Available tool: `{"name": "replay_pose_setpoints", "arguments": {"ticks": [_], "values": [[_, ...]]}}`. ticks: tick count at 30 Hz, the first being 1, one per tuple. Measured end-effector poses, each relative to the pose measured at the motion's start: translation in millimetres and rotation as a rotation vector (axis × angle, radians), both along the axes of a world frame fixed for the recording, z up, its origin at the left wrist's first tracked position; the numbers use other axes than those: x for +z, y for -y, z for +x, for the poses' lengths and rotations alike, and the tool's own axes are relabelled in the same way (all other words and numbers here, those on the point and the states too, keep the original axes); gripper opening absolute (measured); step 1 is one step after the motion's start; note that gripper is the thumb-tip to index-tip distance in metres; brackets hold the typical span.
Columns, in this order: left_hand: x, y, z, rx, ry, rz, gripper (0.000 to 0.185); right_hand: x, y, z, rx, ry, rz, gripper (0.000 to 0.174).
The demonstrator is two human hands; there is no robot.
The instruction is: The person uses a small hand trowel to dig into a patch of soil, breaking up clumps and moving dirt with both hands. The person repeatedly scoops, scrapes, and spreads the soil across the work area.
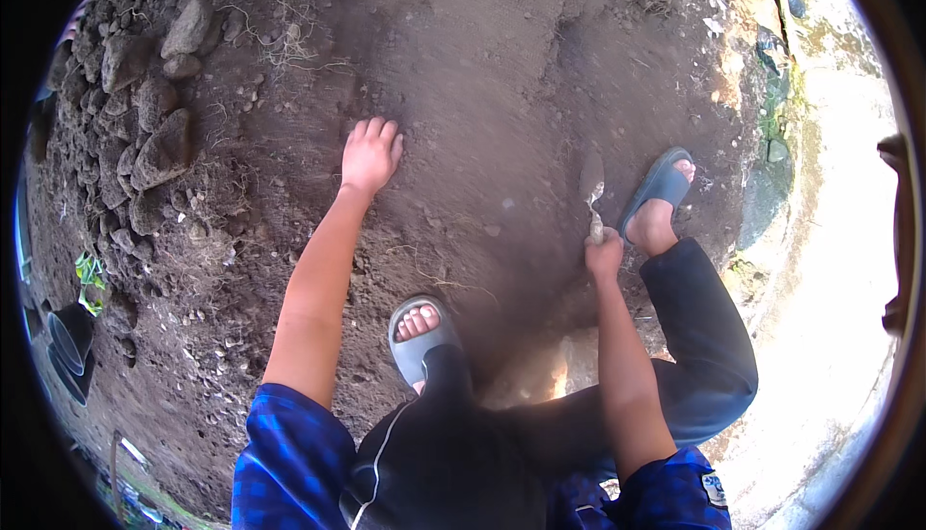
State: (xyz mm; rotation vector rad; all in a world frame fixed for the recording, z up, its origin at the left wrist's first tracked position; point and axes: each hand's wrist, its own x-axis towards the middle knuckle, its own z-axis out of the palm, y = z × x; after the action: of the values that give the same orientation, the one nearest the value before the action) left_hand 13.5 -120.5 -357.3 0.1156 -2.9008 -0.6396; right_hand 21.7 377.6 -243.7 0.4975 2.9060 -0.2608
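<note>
My right hand grips the handle of a small trowel, its neck crusted with pale dried material. The trowel's blade points away from me over the brown soil and blends with it in colour. To the left, my left hand rests palm down on the soil with its thumb apart from the fingers. Nothing shows in it, though its palm is hidden. Thin roots lie on the ground between my arms.
Rocks are heaped along the left. My sandalled feet stand on either side of a blurred patch of soil. Black containers lie at the far left by a green plant. A bright concrete surface borders the right.
</note>
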Motion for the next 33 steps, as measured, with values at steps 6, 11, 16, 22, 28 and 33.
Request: {"name": "replay_pose_setpoints", "arguments": {"ticks": [6, 11, 16, 22, 28, 33], "values": [[-5.8, 2.4, 8.5, 0.053, 0.002, -0.014, 0.025, 5.6, 22.7, -1.7, -0.171, -0.028, -0.068, 0.050], [-15.1, 5.3, 8.6, 0.029, -0.195, -0.014, 0.022, 20.3, 53.1, -6.7, -0.222, 0.116, -0.136, 0.045], [-19.2, 6.7, 6.6, 0.033, -0.182, 0.037, 0.020, 57.1, 73.9, -22.9, -0.509, 0.109, -0.671, 0.027], [-18.2, 5.7, 8.6, 0.057, -0.201, -0.007, 0.024, 44.7, 110.8, -51.1, -0.352, 0.252, -0.760, 0.029], [-15.8, 5.2, 8.2, 0.049, -0.188, -0.067, 0.028, 41.4, 117.1, -49.7, -0.355, 0.236, -0.757, 0.020], [-6.8, 5.3, 2.4, 0.082, -0.016, -0.138, 0.032, 48.3, 100.0, -14.8, -0.541, 0.070, -0.958, 0.021]]}}
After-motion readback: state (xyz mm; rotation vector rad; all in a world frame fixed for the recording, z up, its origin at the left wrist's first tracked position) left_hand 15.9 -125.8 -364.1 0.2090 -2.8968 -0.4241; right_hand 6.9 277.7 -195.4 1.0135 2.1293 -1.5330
